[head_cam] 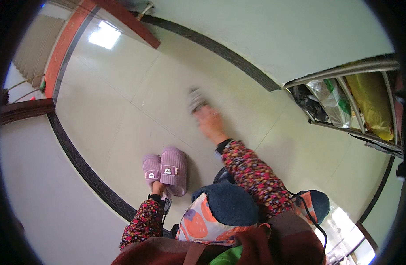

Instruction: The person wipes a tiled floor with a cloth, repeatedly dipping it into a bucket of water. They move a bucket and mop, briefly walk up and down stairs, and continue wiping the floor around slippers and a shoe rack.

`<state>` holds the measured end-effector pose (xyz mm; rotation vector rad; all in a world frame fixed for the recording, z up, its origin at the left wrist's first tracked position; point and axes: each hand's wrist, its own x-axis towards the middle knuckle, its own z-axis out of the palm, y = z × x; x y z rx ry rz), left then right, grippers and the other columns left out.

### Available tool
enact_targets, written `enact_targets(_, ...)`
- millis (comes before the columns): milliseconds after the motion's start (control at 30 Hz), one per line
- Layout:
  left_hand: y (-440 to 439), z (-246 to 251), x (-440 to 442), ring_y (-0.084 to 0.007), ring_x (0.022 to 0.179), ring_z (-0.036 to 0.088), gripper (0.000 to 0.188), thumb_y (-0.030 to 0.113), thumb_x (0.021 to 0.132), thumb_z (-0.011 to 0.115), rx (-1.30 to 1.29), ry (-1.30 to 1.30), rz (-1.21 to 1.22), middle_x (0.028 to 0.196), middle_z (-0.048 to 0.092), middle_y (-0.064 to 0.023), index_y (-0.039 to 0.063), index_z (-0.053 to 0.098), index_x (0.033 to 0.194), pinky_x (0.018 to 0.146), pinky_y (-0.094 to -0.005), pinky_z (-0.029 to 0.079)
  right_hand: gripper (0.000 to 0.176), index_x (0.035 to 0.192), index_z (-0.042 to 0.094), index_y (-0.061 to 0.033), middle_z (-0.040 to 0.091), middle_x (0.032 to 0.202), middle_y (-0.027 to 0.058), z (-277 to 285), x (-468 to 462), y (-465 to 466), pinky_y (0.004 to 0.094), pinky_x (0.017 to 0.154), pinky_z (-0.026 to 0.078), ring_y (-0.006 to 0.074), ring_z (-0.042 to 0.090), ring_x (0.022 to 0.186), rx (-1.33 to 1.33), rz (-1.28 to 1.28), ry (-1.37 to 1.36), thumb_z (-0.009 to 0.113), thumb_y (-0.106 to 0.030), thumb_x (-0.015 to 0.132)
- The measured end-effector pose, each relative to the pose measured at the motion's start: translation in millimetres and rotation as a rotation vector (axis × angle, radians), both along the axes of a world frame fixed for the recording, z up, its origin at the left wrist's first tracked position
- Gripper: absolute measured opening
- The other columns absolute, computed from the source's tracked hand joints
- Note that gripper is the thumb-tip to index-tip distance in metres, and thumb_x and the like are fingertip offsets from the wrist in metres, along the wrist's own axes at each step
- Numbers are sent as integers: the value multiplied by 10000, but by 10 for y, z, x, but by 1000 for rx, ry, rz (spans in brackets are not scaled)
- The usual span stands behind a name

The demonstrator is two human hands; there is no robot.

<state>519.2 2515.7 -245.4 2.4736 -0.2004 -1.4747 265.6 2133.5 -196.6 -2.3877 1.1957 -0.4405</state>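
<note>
My left hand [159,188] grips a pair of pink ribbed slippers [173,161] at their heel end, low on the left. Its fingers are mostly hidden by them. The slippers' toes point away from me, and each bears a small patch with a white figure. My right hand [209,122] reaches forward over the tiled floor, closed around a small grey-and-white striped object [197,98]. Motion blur hides what that object is, and whether it touches the floor.
A metal rack [350,99] with bagged items stands at the right. Dark skirting [216,43] edges the pale tile floor [123,129]. A reddish-brown door [133,21] stands ajar near a doorway at the upper left. A black cable [313,220] hangs by my right side.
</note>
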Motion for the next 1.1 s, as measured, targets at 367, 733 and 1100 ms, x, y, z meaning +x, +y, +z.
enact_targets(367,-267,1193,-199,-220,785,617,376,138,799,671,-655,-199,126,898,645,-106,-67,589,1104,655,-355,498,619,1340,509,-223,453,1373,116,523,-1152,-611,503,973,382,357,415,1231,94,-350,124,645,-155,740)
enact_targets(733,-3706,1743,-540,-195,809,602,269,60,774,635,-824,-290,-420,899,653,-115,-84,624,1001,696,-324,475,402,1133,660,-208,640,1126,54,5,-239,920,469,904,475,295,609,1047,398,312,-150,607,-213,734)
enact_targets(1100,-4721,456,-1418,-486,943,595,312,96,716,634,-694,-517,-772,909,616,-334,-109,564,942,785,-491,473,469,1179,646,-194,552,1299,50,937,-3049,-111,458,975,416,288,494,1199,-48,-401,18,677,-264,715)
